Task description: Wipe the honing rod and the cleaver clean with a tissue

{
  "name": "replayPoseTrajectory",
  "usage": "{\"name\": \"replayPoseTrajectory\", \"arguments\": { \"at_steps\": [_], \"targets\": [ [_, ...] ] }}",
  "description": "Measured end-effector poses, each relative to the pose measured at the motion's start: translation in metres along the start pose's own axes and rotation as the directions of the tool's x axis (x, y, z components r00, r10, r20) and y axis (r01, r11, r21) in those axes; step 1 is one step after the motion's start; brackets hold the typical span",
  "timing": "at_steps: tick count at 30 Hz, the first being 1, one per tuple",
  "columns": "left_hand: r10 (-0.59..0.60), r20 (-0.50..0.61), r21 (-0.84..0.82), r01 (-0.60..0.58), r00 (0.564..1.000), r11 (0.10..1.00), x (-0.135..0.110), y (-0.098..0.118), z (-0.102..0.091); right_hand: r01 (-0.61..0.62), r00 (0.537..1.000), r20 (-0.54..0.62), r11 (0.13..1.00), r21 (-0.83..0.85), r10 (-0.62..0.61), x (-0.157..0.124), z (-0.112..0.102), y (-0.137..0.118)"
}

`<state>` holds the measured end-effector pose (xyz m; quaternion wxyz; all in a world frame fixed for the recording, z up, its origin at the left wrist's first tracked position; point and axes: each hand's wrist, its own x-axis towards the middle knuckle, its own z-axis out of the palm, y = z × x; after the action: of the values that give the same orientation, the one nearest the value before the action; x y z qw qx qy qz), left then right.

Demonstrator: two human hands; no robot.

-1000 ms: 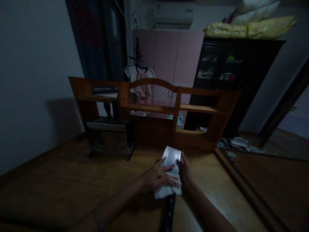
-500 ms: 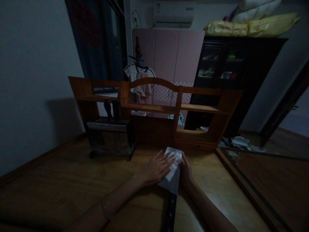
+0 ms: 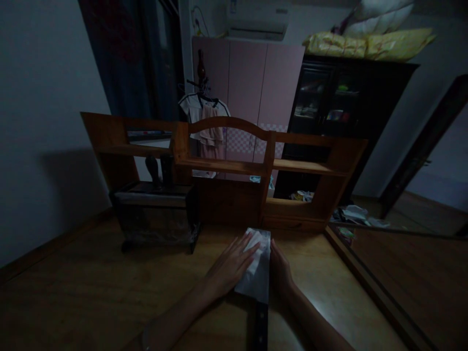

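A cleaver [image 3: 260,281] lies on the wooden desktop, its broad blade pointing away from me and its black handle towards me. My left hand [image 3: 228,265] comes in from the left with stretched fingers lying flat over a white tissue [image 3: 255,243], pressing it on the blade. Part of the tissue is hidden under those fingers. Along the blade's right edge rests my right hand [image 3: 282,268], its fingers extended forward and its thumb not clearly seen. Whether it touches the edge all along is too dark to tell.
A knife block [image 3: 155,214] with dark handles sticking up stands at the back left. Behind it runs a low wooden shelf unit [image 3: 226,165] along the desk's rear. A raised wooden edge [image 3: 361,268] borders the right side.
My left hand has slid slightly over the blade, and the tissue now shows more between its fingers. The right hand stays beside the blade. The whole view has shifted a little.
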<state>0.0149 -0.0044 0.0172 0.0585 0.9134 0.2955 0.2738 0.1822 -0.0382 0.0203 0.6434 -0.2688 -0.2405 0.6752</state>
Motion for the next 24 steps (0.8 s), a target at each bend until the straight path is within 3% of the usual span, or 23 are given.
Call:
{"name": "replayPoseTrajectory", "arguments": {
  "at_steps": [10,16,20,24],
  "targets": [
    [0.018,0.07,-0.019,-0.017,0.997,1.0,-0.002,-0.006,0.002,0.072,0.997,-0.029,0.997,-0.036,-0.073,0.007,-0.007,0.01],
    [-0.011,0.099,-0.127,0.024,0.995,0.992,-0.002,-0.003,0.0,0.112,0.994,-0.007,0.993,-0.033,-0.112,0.012,-0.013,0.01],
    [-0.104,-0.003,-0.213,0.101,0.995,0.972,-0.003,0.002,0.001,0.095,0.995,0.005,0.994,-0.059,-0.095,0.009,-0.012,0.009],
    [-0.225,-0.152,-0.268,0.179,0.962,0.947,-0.003,0.002,0.005,0.101,0.995,-0.006,0.991,-0.084,-0.102,0.002,-0.004,0.004]
  ]
}}
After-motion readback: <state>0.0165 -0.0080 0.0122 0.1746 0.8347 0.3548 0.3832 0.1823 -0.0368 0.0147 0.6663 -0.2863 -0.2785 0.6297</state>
